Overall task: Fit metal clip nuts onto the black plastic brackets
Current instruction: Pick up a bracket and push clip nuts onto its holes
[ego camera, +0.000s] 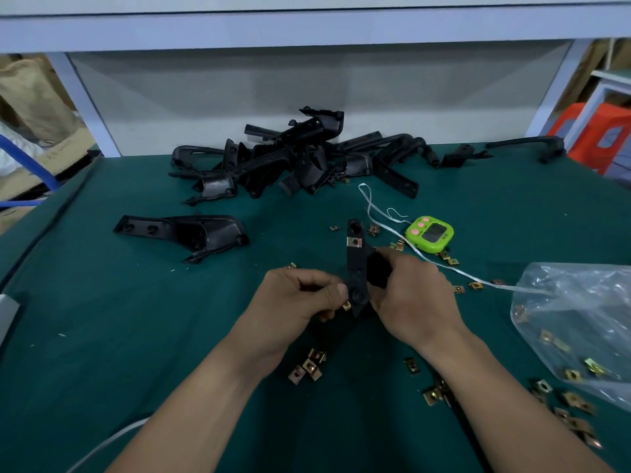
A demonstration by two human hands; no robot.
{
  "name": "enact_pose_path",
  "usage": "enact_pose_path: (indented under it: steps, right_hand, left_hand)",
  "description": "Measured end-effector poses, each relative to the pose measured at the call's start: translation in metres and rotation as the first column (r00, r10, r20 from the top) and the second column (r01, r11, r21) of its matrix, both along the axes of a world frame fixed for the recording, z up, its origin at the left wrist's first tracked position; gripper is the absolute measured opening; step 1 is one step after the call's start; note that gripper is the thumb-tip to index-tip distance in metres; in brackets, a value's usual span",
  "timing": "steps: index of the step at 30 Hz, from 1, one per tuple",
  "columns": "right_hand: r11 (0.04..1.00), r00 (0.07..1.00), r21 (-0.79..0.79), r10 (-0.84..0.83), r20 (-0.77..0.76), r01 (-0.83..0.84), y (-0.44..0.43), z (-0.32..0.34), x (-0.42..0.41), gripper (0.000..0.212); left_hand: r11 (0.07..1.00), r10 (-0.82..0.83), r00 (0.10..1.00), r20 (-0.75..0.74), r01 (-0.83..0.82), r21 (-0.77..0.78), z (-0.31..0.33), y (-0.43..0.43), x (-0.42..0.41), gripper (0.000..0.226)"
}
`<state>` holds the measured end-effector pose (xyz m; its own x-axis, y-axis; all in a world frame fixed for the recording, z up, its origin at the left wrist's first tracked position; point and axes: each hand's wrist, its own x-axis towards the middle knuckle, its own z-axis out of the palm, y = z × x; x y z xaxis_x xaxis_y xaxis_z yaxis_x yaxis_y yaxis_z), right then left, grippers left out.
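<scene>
Our right hand point(415, 295) grips the bracket point(355, 268) over the near tabletop point(136, 336); our left hand point(300, 295) has its fingers pinching a clip nut point(346, 305) at its near end. We should push it on squarely until holes align.

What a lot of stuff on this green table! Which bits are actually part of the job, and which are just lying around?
Part of the job: the bracket held by the left hand and right hand; the fitted clip nut on it; the bracket pile; loose clip nuts; the plastic bag of nuts.

Just lying about: the green timer; the white string; the blue hose.
</scene>
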<state>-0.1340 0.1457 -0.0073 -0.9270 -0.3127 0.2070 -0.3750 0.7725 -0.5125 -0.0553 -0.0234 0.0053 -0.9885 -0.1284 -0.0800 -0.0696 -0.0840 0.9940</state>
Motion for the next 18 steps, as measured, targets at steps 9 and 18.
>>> enact_pose_path:
  steps: [9, 18]
  right_hand:
    - [0.996, 0.993, 0.011, -0.083, -0.082, 0.085, 0.0015, -0.0039, -0.0029, 0.026]
    - [0.995, 0.990, 0.035, -0.090, -0.104, 0.094, 0.0033, -0.0043, -0.0045, 0.026]
  left_hand:
    - [0.990, 0.031, 0.999, 0.038, -0.036, 0.139, -0.0014, -0.0011, -0.0012, 0.017]
    - [0.992, 0.007, 0.998, 0.062, -0.015, 0.126, 0.0032, -0.0016, 0.0011, 0.015]
